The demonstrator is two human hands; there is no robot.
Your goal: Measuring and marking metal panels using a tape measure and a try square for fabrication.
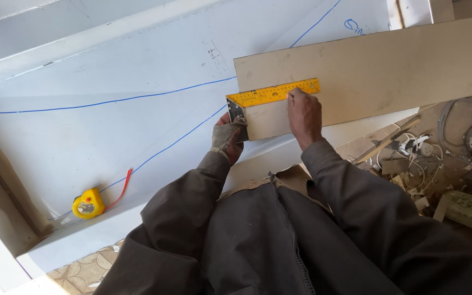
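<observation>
square lies flat across board end, long axis left-right | left hand gloved, fingers clamped on its stock at board's edge | right hand pinching something thin, can't tell what, against blade; nearer hand

one head-worn camera looks steeply down, close over the person's arms and the white bench.

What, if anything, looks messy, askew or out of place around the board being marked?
The floor at the right is littered with wood offcuts and tangled cables. The yellow tape measure sits near the white panel's edge. The square, held by the left hand and right hand, lies flat on the board.
</observation>
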